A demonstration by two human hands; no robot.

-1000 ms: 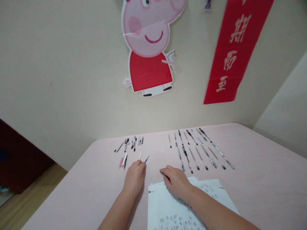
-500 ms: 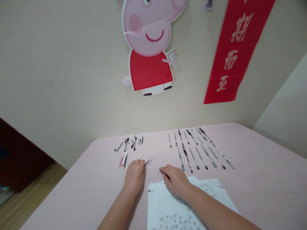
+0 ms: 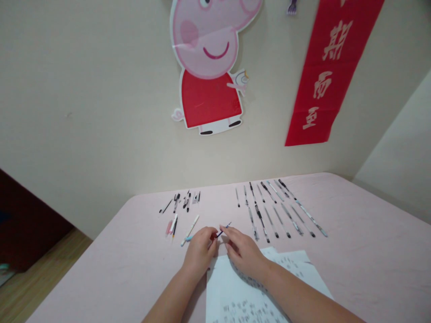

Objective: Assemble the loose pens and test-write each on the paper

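My left hand (image 3: 199, 253) and my right hand (image 3: 243, 252) meet over the pink table (image 3: 353, 251), just beyond the printed paper sheets (image 3: 235, 296). Both pinch a thin dark blue pen (image 3: 222, 231) between their fingertips. A white pen with a light blue end (image 3: 190, 230) lies on the table just left of my left hand, apart from it.
Several pens lie in rows (image 3: 278, 210) at the right back of the table. A smaller group of pens and pen parts (image 3: 183, 200) and a few coloured pens (image 3: 171, 225) lie at the left back. A cartoon pig picture (image 3: 210, 67) and a red banner (image 3: 325, 72) hang on the wall.
My left hand moved right towards my right hand, leaving the white pen on the table. The thin blue pen is now held between both hands.
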